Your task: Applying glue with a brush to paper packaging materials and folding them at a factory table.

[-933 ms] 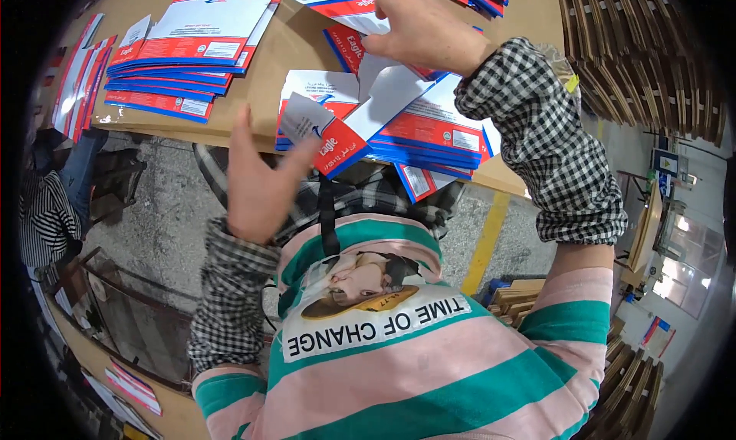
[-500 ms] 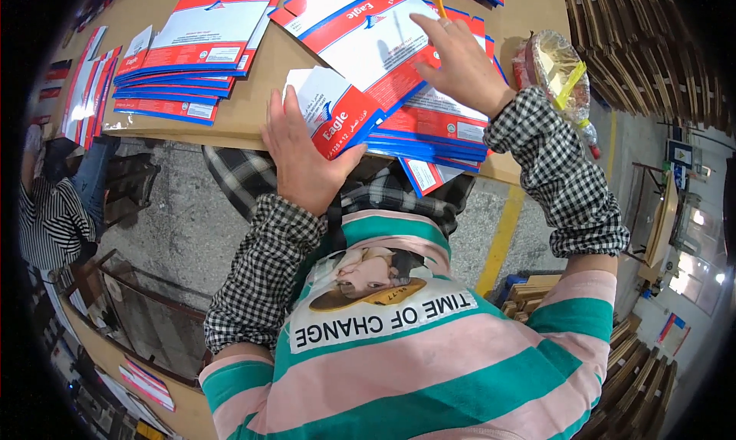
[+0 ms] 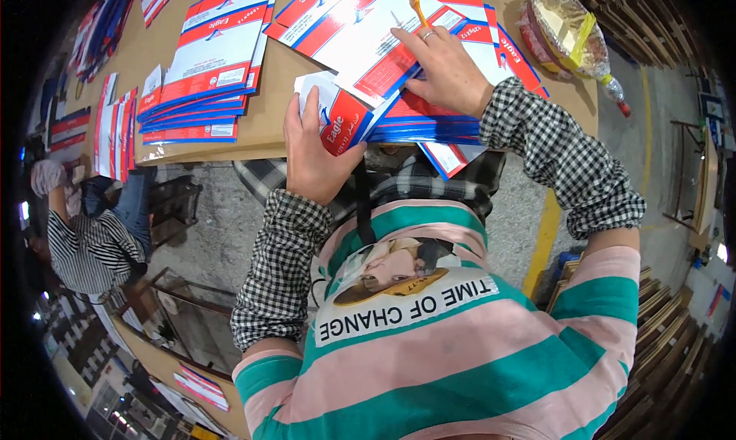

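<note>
Both hands on carton stack (image 3: pixel 429 114) at table edge (image 3: pixel 230 152): left hand (image 3: pixel 314 160) grips flap, right hand (image 3: pixel 445 64) presses flat.

We see a brown table (image 3: pixel 264 110). On it lie stacks of flat red, white and blue cartons (image 3: pixel 203 72) and a foil-wrapped bundle (image 3: pixel 563 30).

A flat red, white and blue carton blank (image 3: pixel 383 37) lies tilted atop its stack (image 3: pixel 437 118) at the table edge.

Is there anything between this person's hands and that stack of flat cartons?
No. The left hand grips a folded flap at the carton stack; the right hand presses on top.
</note>
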`<control>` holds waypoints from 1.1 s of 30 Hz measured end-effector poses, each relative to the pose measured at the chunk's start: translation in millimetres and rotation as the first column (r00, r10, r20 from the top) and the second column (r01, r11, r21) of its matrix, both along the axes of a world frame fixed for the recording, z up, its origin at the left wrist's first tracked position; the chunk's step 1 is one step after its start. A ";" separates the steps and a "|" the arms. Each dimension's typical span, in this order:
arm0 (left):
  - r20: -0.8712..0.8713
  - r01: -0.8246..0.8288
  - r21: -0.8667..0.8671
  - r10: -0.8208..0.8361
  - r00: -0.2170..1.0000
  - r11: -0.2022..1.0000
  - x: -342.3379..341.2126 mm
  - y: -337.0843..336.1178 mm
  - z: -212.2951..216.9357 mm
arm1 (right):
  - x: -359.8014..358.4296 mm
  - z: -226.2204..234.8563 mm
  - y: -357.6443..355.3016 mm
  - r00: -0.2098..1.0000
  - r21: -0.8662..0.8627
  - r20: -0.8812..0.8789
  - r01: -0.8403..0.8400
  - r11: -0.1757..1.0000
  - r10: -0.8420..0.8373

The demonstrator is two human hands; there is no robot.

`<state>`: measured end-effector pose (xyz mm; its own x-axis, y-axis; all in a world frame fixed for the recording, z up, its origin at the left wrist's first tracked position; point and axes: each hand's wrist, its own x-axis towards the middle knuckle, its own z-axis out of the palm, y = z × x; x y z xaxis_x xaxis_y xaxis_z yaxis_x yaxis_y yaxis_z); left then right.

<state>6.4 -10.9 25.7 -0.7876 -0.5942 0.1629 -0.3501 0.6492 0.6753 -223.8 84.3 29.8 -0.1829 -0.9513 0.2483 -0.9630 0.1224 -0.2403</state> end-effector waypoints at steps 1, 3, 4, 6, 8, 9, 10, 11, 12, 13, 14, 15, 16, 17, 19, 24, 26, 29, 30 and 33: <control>0.009 0.015 -0.009 -0.015 1.000 1.000 1.9 0.2 0.0 | -1.0 2.5 0.5 1.000 -0.022 -0.001 -0.004 1.000 0.004; 0.040 0.025 -0.004 -0.024 0.999 1.000 4.6 0.0 1.3 | -1.2 4.0 -1.3 1.000 -0.023 0.002 0.014 1.000 -0.014; 0.088 0.026 -0.013 -0.025 0.996 1.000 4.7 -1.0 3.3 | 0.3 4.4 -2.7 1.000 -0.007 0.005 0.020 1.000 -0.020; 0.133 0.020 -0.020 -0.017 0.991 1.000 2.5 -0.2 5.8 | 1.3 0.4 -4.6 1.000 0.011 0.012 0.027 1.000 -0.027; 0.169 0.006 -0.028 -0.001 0.986 1.000 1.1 0.7 6.5 | 3.8 0.9 -4.2 0.999 0.018 0.023 0.038 0.999 -0.039; 0.203 0.000 -0.043 0.009 0.979 0.999 0.2 0.8 6.5 | 5.1 1.0 -4.0 0.999 0.030 0.028 0.041 0.999 -0.041; 0.233 -0.008 -0.056 0.021 0.972 0.998 -1.5 0.8 6.3 | 5.5 0.6 -3.5 0.998 0.027 0.031 0.045 0.999 -0.046; 0.235 -0.004 -0.060 0.018 0.972 0.998 -2.5 0.7 6.1 | 6.0 -0.1 -3.1 0.998 0.031 0.040 0.050 0.998 -0.051; 0.269 -0.002 -0.063 0.019 0.963 0.998 -3.3 0.7 5.8 | 6.3 -1.1 -2.7 0.997 0.036 0.048 0.054 0.998 -0.056; 0.302 0.000 -0.065 0.019 0.953 0.998 -4.1 0.5 5.7 | 6.6 -3.1 -2.1 0.997 0.034 0.051 0.057 0.998 -0.059; 0.305 0.003 -0.067 0.017 0.952 0.998 -5.3 0.2 6.3 | 6.8 -6.1 -1.3 0.997 0.020 0.018 0.070 0.997 -0.071; 0.349 0.001 -0.078 0.027 0.937 0.997 -6.7 -0.2 7.3 | 7.1 -8.6 -0.6 0.996 0.005 -0.014 0.083 0.997 -0.083; 0.392 -0.003 -0.090 0.038 0.919 0.996 -7.8 -0.7 8.2 | 7.7 -9.7 -0.4 0.996 0.003 -0.012 0.084 0.996 -0.084; 0.394 -0.002 -0.092 0.038 0.918 0.996 -8.6 -1.4 8.4 | 8.4 -10.6 0.0 0.996 0.022 -0.004 0.085 0.996 -0.085; 0.459 0.011 -0.106 0.039 0.888 0.994 -10.7 -2.5 8.0 | 9.2 -13.1 1.0 0.996 0.039 0.006 0.087 0.995 -0.087; 0.516 0.037 -0.125 0.033 0.856 0.991 -15.8 -3.6 7.0 | 11.9 -17.9 3.2 0.993 0.051 -0.012 0.117 0.992 -0.116; 0.534 0.056 -0.140 0.028 0.845 0.989 -16.8 -4.6 6.6 | 12.5 -19.0 3.4 0.992 0.072 -0.003 0.126 0.989 -0.126; 0.540 0.074 -0.160 0.024 0.841 0.984 -18.0 -4.1 6.6 | 13.3 -21.3 4.2 0.991 0.080 -0.015 0.135 0.988 -0.134; 0.544 0.083 -0.162 0.019 0.839 0.983 -16.3 -3.3 6.1 | 13.5 -21.6 4.6 0.991 0.067 -0.035 0.134 0.989 -0.132; 0.531 0.090 -0.159 0.008 0.847 0.983 -9.7 -7.4 -0.3 | 11.8 -16.8 6.6 0.995 0.040 0.043 0.090 0.995 -0.092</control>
<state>-3.3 -18.3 25.5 -0.8064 -0.5607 -0.1878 -0.5912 0.7590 0.2727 -212.0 90.9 13.0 -0.2792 -0.9388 0.2017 -0.9359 0.2191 -0.2760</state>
